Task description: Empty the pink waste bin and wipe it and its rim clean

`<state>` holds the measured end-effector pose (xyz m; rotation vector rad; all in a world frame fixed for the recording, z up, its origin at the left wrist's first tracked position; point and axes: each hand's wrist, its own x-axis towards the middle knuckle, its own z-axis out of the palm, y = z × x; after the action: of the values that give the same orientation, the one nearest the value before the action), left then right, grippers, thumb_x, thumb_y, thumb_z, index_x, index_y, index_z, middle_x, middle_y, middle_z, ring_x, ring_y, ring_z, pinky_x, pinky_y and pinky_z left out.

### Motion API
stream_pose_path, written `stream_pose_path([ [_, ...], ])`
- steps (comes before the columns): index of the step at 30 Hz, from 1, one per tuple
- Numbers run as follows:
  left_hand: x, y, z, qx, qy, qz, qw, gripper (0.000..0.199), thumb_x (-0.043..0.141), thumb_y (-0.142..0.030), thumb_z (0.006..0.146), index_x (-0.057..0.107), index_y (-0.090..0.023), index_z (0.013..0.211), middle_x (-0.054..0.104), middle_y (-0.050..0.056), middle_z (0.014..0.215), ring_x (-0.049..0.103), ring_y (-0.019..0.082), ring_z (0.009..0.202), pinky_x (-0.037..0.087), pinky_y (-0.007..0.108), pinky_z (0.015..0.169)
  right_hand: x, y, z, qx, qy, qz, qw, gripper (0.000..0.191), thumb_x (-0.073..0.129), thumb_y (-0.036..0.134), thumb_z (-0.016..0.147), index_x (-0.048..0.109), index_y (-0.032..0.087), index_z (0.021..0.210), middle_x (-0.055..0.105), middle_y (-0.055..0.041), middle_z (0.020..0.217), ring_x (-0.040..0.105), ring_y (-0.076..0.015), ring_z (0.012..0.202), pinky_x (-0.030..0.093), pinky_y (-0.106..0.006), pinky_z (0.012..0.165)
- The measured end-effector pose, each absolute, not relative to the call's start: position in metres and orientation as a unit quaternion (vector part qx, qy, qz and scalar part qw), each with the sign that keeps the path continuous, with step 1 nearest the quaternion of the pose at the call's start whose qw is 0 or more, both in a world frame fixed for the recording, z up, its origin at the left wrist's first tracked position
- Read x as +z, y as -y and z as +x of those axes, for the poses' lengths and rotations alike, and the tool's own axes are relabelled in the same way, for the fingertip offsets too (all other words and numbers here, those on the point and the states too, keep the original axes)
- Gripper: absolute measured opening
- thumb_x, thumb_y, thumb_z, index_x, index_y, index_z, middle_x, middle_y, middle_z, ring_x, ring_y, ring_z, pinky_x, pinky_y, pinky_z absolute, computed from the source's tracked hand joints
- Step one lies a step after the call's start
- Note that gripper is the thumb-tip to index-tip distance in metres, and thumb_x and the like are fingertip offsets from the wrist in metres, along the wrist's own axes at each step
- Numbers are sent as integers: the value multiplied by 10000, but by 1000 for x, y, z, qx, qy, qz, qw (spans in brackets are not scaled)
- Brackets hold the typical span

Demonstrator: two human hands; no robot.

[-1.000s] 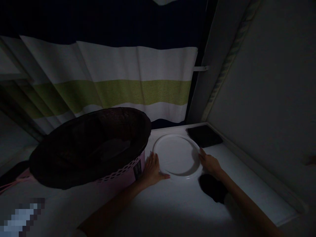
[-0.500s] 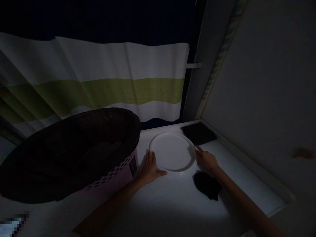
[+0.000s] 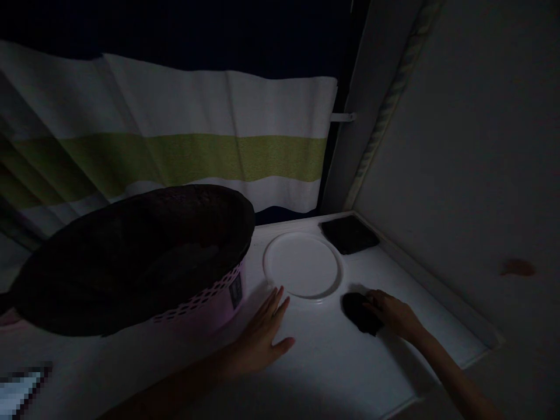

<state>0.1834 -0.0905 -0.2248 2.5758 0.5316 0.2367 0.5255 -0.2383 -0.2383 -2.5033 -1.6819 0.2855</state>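
Note:
A round white lid or tray with a raised rim (image 3: 301,265) lies flat on the white surface. Just below its near edge is my left hand (image 3: 265,335), fingers stretched out and thumb spread, holding nothing; whether the fingertips touch the rim I cannot tell. To the right, my right hand (image 3: 391,312) has its fingers curled onto the edge of a crumpled black cloth (image 3: 361,312). Its fingertips are partly lost in the dark material. A flat, dark, roughly square piece (image 3: 350,234) lies in the far corner behind the white lid.
At left stands a pink perforated basket (image 3: 219,306) with a dark lining (image 3: 131,233) folded over its rim. A striped curtain (image 3: 196,154) hangs behind the white surface (image 3: 315,350). A pale wall (image 3: 472,175) rises on the right. The light is dim.
My right hand has left the white lid's right edge and come down onto the black cloth. My left hand has drawn back toward me from the lid's left edge.

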Motion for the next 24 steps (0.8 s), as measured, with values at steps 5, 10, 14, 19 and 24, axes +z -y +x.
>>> stream_pose_path([
  [5, -190, 114, 127, 85, -167, 947, 261, 465, 442, -308, 874, 344, -286, 1328, 236, 39, 1483, 168, 225, 1366, 302, 425, 1069, -205, 216, 528, 84, 585, -801, 93, 266, 361, 359, 863, 589, 226, 900, 671, -53, 853, 628, -194, 725, 440, -289, 622],
  [10, -191, 124, 87, 197, -228, 930, 213, 406, 463, -224, 860, 417, -304, 1255, 385, 30, 1408, 282, 213, 1331, 374, 415, 1032, -175, 166, 527, 54, 618, -757, 206, 315, 383, 448, 853, 569, 208, 935, 665, -65, 893, 620, -183, 730, 447, -274, 637],
  [14, -193, 136, 66, 266, -260, 912, 173, 379, 486, -197, 847, 458, -300, 1211, 472, 16, 1337, 341, 183, 1301, 407, 363, 1014, -196, 114, 504, 66, 619, -766, 159, 327, 376, 434, 858, 570, 196, 973, 668, -55, 858, 625, -176, 753, 448, -261, 643],
  [19, -181, 139, 22, 338, -344, 871, 99, 343, 494, -172, 832, 518, -345, 1128, 539, -26, 1258, 423, 177, 1244, 437, 362, 988, -224, 84, 482, 68, 631, -765, 113, 279, 420, 353, 835, 617, 188, 944, 661, -88, 956, 630, -205, 824, 462, -290, 683],
  [24, -183, 105, -33, 395, -552, 726, 112, 309, 479, -342, 832, 475, -388, 1137, 520, -17, 1250, 504, 228, 1162, 456, 453, 947, -188, 75, 466, 80, 644, -741, 172, 421, 368, 483, 849, 569, 205, 1094, 633, -94, 994, 621, -216, 786, 472, -358, 738],
])
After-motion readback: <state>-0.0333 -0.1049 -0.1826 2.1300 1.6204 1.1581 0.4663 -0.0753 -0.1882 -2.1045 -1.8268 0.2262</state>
